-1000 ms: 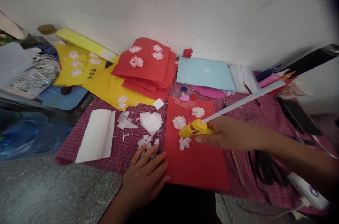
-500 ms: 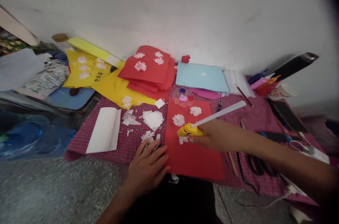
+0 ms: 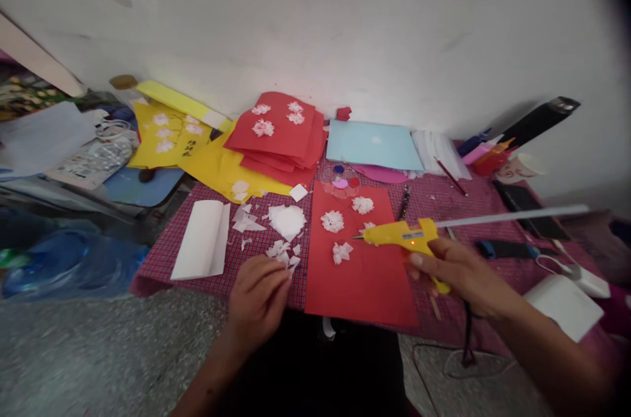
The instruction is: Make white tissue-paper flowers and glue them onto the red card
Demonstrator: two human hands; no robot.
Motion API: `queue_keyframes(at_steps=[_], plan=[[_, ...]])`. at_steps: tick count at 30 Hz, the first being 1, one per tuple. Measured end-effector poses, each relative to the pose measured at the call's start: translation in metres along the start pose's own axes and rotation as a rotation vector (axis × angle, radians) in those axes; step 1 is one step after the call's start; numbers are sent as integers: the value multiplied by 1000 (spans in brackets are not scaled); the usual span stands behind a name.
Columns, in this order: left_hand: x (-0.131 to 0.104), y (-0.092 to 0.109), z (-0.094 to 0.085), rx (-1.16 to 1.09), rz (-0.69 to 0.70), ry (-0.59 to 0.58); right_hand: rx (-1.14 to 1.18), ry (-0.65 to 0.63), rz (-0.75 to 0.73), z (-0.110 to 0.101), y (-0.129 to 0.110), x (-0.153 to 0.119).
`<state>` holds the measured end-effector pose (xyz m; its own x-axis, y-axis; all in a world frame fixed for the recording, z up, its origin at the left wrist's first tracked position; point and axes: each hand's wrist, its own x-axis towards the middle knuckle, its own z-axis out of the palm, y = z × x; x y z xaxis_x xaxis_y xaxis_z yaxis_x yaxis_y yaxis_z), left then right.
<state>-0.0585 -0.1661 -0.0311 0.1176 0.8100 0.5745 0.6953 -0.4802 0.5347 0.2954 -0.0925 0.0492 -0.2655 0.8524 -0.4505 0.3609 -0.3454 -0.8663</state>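
Observation:
My right hand (image 3: 451, 272) is wrapped round the handle of a yellow glue gun (image 3: 404, 235), with a long glue stick (image 3: 513, 215) sticking out behind it. Its nozzle points left over a red sheet (image 3: 359, 285). White paper flowers (image 3: 332, 221) lie on the sheet's upper half, and a smaller crumpled one (image 3: 341, 252) is below them. My left hand (image 3: 261, 292) is at the table's front edge, fingers curled and pinched beside small white paper pieces (image 3: 280, 251); a tiny pale bit shows at the fingertips, too small to name.
Folded white paper (image 3: 200, 239) lies at the left. Behind are yellow sheets (image 3: 211, 160), stacked red sheets with flowers (image 3: 276, 134) and a light blue sheet (image 3: 372, 144). A black tube (image 3: 537, 121), a cup and a white box (image 3: 564, 305) stand or lie at the right.
The glue gun has swung level and moved right, uncovering the small flower. My left hand has gone from spread fingers to a pinch, slightly left.

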Motion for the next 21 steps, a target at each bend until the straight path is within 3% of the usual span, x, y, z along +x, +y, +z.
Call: queue_keyframes(at_steps=[4,7,11,14,18,21], plan=[[22,-11,-8,121,-130,-65,382,167,-5,12,51,-14],[45,-12,-10,209,-93,-286,489,176,-26,23,72,-15],[75,-6,-8,342,40,-567,565,197,-56,28,79,-13],[93,-1,-5,415,139,-701,608,183,-65,28,79,-13],[105,0,1,428,202,-837,645,177,-83,27,80,-14],[108,-4,3,358,153,-847,643,183,-68,27,81,-14]])
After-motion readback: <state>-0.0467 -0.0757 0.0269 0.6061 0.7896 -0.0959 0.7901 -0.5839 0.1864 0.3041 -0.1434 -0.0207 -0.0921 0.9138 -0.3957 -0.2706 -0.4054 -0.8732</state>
